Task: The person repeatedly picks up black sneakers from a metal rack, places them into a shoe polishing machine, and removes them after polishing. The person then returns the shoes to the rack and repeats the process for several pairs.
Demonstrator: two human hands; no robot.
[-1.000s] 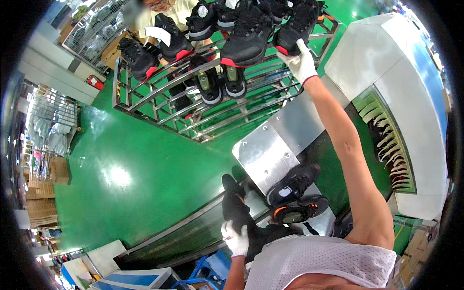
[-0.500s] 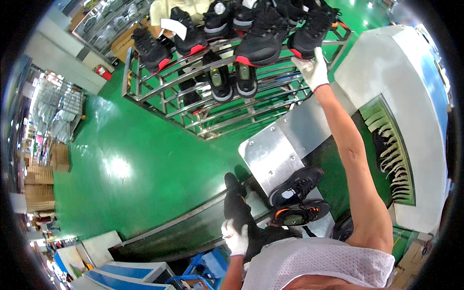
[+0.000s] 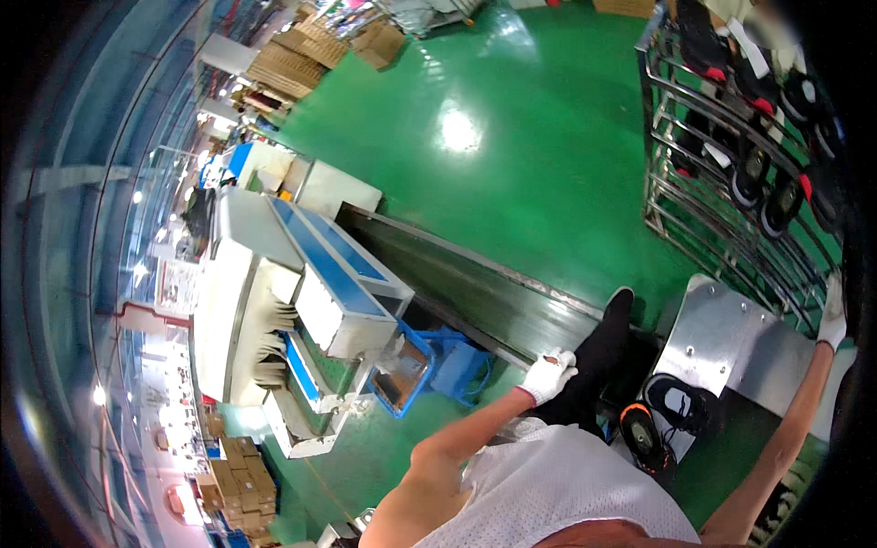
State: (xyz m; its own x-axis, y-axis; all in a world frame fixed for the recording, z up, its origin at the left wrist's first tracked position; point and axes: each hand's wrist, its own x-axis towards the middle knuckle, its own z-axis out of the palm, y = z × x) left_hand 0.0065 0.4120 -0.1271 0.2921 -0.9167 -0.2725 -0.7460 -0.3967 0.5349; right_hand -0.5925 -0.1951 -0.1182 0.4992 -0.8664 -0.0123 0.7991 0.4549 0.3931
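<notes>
My left hand (image 3: 550, 376), in a white glove, hovers by my dark trouser leg (image 3: 598, 374) with fingers curled in; whatever they hold, if anything, is hidden. At the right rim my gloved right hand (image 3: 832, 315) is stretched out beside the end of a metal shoe rack (image 3: 648, 78). Its fingers are dim there, and I cannot tell whether they grip the rack. Black shoes with red toes (image 3: 758, 87) fill the rack's upper level. Between my arms, a black shoe with a white insole patch (image 3: 674, 404) and another with orange lining (image 3: 642, 437) sit beside a riveted metal plate (image 3: 717, 333).
A long dark conveyor trough (image 3: 475, 269) runs in front of my leg. Left of me stands a white machine with a fringed curtain (image 3: 274, 342), beside a blue cart (image 3: 397, 370). Cardboard boxes (image 3: 242, 484) are stacked at lower left. Green floor (image 3: 512, 173) stretches ahead.
My view has swung left, so the rack and the shoes now appear farther right. My right arm stays extended toward the rack. The left hand's fingers look more curled.
</notes>
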